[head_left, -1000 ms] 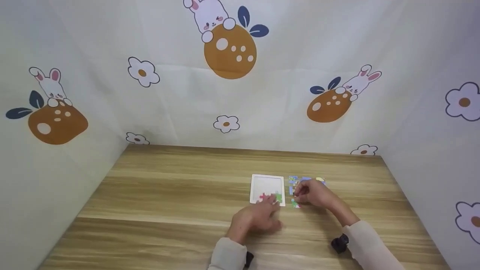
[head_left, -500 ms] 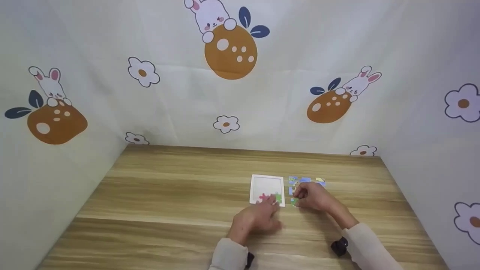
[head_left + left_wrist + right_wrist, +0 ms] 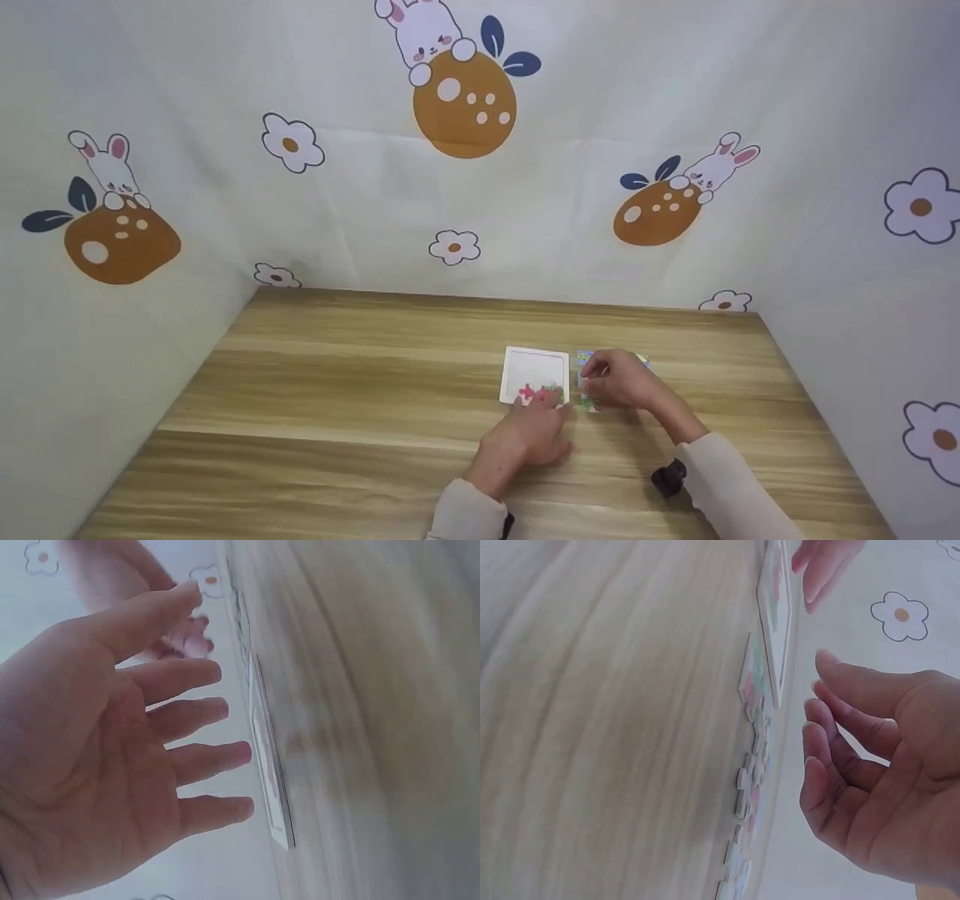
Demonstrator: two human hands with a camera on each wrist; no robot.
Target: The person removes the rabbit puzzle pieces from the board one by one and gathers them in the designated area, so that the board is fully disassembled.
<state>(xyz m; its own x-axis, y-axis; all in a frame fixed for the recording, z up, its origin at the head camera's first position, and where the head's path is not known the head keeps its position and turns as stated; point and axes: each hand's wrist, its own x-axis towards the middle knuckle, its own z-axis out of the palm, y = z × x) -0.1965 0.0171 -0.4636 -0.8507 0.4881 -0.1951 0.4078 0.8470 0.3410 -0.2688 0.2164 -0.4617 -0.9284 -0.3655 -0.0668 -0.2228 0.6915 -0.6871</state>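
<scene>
A shallow white puzzle tray lies flat on the table, with red puzzle pieces and some green along its near edge. Over that edge reaches my left hand, its fingers spread and fairly straight. In the left wrist view, no object shows against that palm. Loose jigsaw pieces lie right of the tray, partly hidden under my right hand. The right wrist view shows this hand loosely curled above the row of pieces, a gap between thumb and fingers and nothing held.
The wood-grain table is enclosed by a pale curtain printed with rabbits, oranges and flowers. Black wrist cameras are strapped on both arms, the right one hanging below the sleeve. A green piece sits by the tray's near right corner.
My right hand has risen slightly toward the back of the loose pieces. My left hand has shifted a little right along the tray's near edge, and more red shows by its fingertips.
</scene>
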